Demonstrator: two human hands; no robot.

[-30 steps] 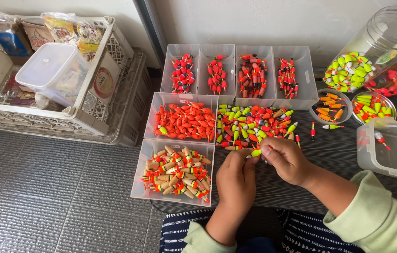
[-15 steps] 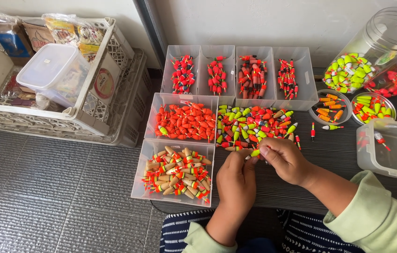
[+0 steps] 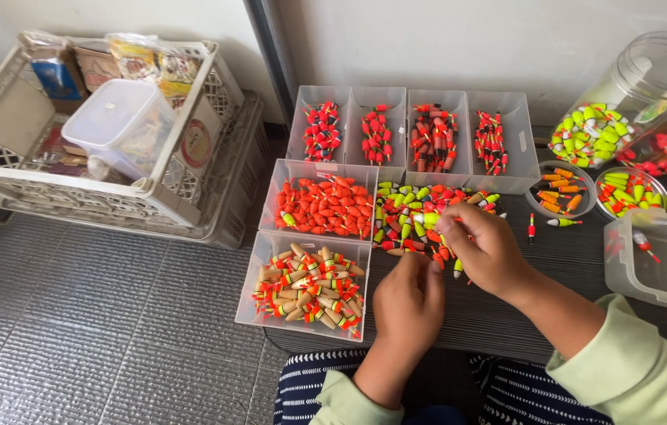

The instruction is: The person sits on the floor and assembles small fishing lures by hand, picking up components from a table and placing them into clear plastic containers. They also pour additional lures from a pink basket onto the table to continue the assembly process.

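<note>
My left hand (image 3: pixel 409 305) rests on the dark table with fingers curled, its fingertips at a loose pile of red, yellow and green fishing floats (image 3: pixel 420 212). My right hand (image 3: pixel 485 245) hovers over the same pile, fingers pinched together on a small float; what exactly it grips is hidden by the fingers. To the left, one clear tray holds orange floats (image 3: pixel 321 206) and another holds tan wooden floats (image 3: pixel 308 288). Behind the pile, several narrow trays of red floats (image 3: pixel 412 138) stand in a row.
A tipped clear jar (image 3: pixel 634 110) spills green and red floats at the right, beside two small round dishes (image 3: pixel 590 194) and a clear lidded box (image 3: pixel 664 252). A white plastic crate (image 3: pixel 105 134) with packets and a tub sits on the grey floor at left.
My right hand has shifted slightly over the pile, fingers working at the floats. The left hand has stayed in place.
</note>
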